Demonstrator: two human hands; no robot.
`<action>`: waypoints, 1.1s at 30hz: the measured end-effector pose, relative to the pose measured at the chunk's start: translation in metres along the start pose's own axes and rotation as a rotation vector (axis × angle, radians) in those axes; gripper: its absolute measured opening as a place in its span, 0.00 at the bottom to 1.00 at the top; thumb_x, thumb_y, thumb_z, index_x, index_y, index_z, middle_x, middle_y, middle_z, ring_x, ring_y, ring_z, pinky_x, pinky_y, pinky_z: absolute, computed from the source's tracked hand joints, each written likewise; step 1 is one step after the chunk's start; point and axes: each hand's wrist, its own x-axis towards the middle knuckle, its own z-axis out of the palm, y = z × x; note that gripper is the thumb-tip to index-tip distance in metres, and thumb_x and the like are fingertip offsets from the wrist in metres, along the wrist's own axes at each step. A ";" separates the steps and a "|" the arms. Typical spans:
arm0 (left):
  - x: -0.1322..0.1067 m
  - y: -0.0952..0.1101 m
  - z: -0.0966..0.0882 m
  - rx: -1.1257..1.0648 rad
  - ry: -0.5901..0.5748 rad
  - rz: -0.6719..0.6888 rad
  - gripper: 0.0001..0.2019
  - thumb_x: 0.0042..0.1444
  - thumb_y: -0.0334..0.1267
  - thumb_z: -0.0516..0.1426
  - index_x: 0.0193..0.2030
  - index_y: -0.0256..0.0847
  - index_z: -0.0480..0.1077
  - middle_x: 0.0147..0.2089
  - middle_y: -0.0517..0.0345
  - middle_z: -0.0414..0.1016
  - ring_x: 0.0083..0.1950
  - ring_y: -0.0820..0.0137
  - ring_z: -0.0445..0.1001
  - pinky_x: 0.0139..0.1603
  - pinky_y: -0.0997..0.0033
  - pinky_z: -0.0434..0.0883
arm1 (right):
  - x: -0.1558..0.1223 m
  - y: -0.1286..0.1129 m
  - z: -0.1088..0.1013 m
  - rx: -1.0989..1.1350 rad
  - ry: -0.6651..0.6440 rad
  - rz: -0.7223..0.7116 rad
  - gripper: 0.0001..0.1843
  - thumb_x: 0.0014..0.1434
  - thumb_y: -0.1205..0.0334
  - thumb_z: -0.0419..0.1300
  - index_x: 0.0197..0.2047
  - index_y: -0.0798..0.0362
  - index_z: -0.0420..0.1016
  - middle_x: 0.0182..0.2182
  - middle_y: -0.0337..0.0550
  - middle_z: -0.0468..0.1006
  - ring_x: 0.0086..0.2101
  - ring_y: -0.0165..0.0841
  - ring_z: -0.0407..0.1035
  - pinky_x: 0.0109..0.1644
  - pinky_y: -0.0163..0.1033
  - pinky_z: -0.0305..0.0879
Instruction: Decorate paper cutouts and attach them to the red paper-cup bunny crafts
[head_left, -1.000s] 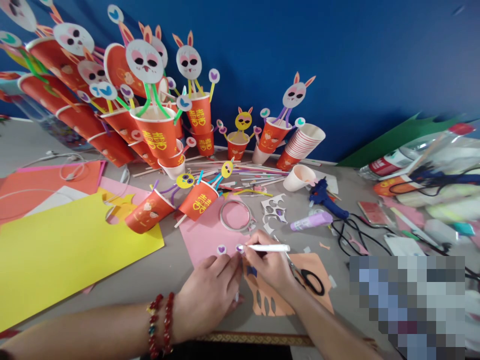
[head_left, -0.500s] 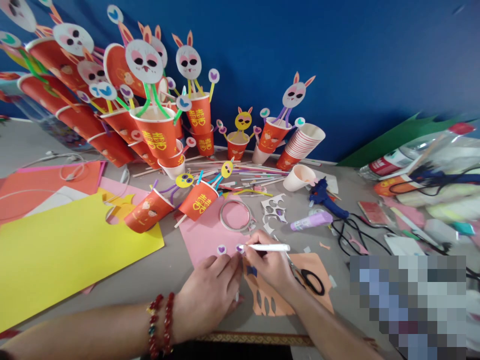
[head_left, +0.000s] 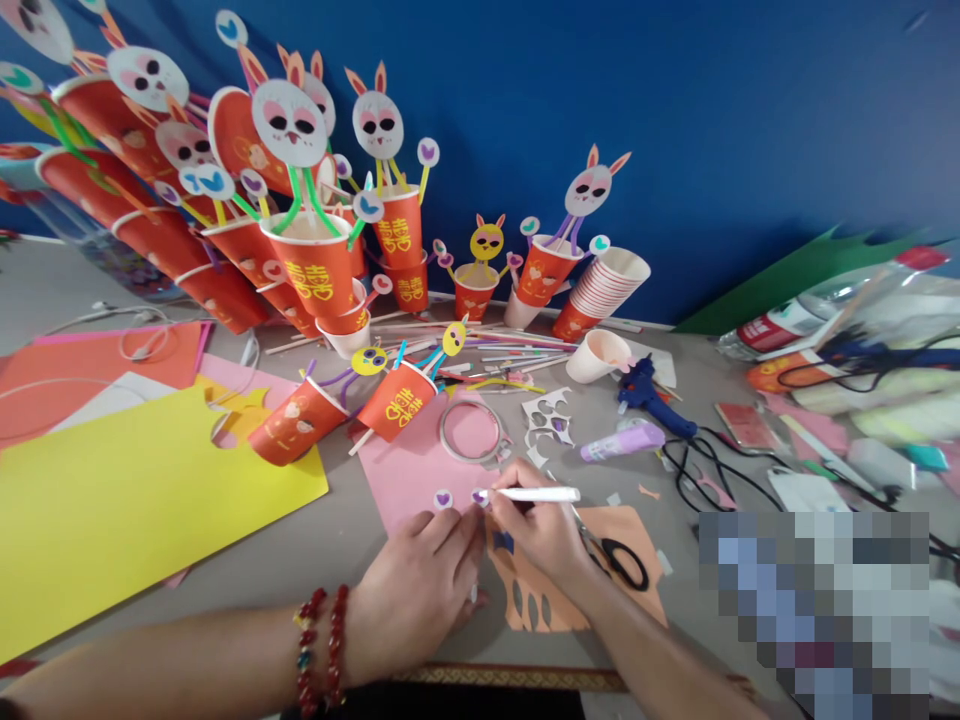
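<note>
White pen gripped, the right hand keeps its tip at the disc beside the left hand, whose grip is unclear. Nothing has visibly shifted; marking seems unfinished.

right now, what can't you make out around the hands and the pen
All in the head view:
Pen: its tip is too small to tell whether it touches the paper disc.
Left hand: its back hides the palm.
Scissors: partly covered by the right hand.
Purple tube: lettering too small to read.
</note>
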 end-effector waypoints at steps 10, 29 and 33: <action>-0.001 0.000 0.000 -0.001 0.027 0.007 0.28 0.69 0.51 0.46 0.64 0.31 0.64 0.66 0.44 0.67 0.57 0.56 0.66 0.52 0.59 0.65 | 0.000 0.000 0.000 0.007 0.003 0.004 0.07 0.61 0.65 0.56 0.29 0.50 0.65 0.21 0.32 0.66 0.22 0.28 0.62 0.26 0.32 0.57; 0.000 -0.001 -0.001 0.020 0.031 0.014 0.27 0.69 0.50 0.46 0.63 0.30 0.65 0.65 0.45 0.68 0.56 0.56 0.67 0.50 0.60 0.66 | -0.003 0.005 0.001 0.108 0.101 0.032 0.09 0.61 0.66 0.55 0.28 0.50 0.63 0.19 0.31 0.62 0.20 0.27 0.57 0.24 0.32 0.53; -0.001 0.000 -0.001 0.022 0.033 0.017 0.26 0.69 0.50 0.47 0.62 0.30 0.66 0.66 0.44 0.67 0.56 0.57 0.67 0.50 0.60 0.66 | -0.004 0.005 0.001 0.131 0.097 0.045 0.10 0.61 0.65 0.56 0.28 0.50 0.63 0.19 0.30 0.62 0.20 0.27 0.56 0.24 0.32 0.52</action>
